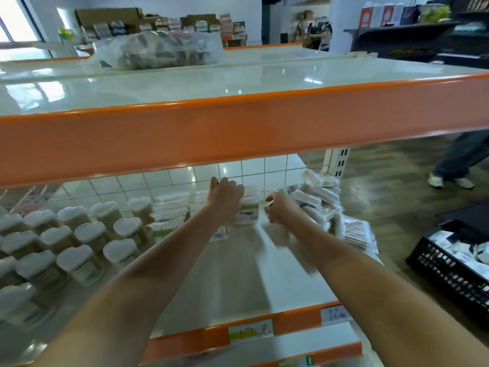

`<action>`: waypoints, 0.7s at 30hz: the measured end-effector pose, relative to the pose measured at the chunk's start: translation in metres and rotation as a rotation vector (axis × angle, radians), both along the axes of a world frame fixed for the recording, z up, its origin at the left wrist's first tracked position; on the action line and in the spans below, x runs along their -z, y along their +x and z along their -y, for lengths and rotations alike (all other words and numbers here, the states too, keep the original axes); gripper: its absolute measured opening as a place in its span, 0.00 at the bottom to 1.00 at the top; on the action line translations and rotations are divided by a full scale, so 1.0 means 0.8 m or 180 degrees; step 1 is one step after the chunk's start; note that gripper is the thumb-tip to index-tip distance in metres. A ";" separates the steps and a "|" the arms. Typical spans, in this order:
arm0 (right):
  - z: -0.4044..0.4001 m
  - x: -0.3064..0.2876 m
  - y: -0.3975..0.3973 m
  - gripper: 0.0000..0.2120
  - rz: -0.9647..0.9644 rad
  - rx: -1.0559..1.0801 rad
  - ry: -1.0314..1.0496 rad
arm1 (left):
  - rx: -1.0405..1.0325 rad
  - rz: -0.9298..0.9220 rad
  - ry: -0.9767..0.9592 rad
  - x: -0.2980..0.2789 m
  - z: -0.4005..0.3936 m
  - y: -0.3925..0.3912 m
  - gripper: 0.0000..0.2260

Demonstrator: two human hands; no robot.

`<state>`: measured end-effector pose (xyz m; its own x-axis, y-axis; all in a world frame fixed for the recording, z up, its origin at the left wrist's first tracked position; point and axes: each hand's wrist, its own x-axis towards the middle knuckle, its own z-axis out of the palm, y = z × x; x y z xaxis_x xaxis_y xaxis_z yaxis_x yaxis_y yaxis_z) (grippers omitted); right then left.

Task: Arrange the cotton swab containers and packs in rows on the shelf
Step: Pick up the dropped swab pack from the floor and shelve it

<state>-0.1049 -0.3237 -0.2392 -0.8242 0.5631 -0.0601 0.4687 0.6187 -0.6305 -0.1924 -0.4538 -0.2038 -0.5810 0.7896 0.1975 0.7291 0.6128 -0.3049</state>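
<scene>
Left hand (226,196) fingers curled over swab container (247,213) — right hand (280,209) fingers curled, grip unclear.

A bare strip of shelf (238,282) runs from the front edge back between the heart-lidded jars (79,234) on the left and the heaped packs (341,221) on the right. The orange beam (238,133) overhead limits headroom. Stacked packs (172,210) and a box (247,211) block the back.
</scene>
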 end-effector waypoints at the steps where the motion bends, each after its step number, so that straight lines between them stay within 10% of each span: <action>1: -0.001 -0.002 0.005 0.14 -0.0072 0.0019 0.0065 | 0.0006 0.0014 0.0012 -0.001 0.000 0.002 0.13; 21: -0.009 -0.024 0.108 0.10 -0.0274 0.0229 0.1140 | 0.0793 0.0407 0.0260 -0.030 -0.002 0.065 0.16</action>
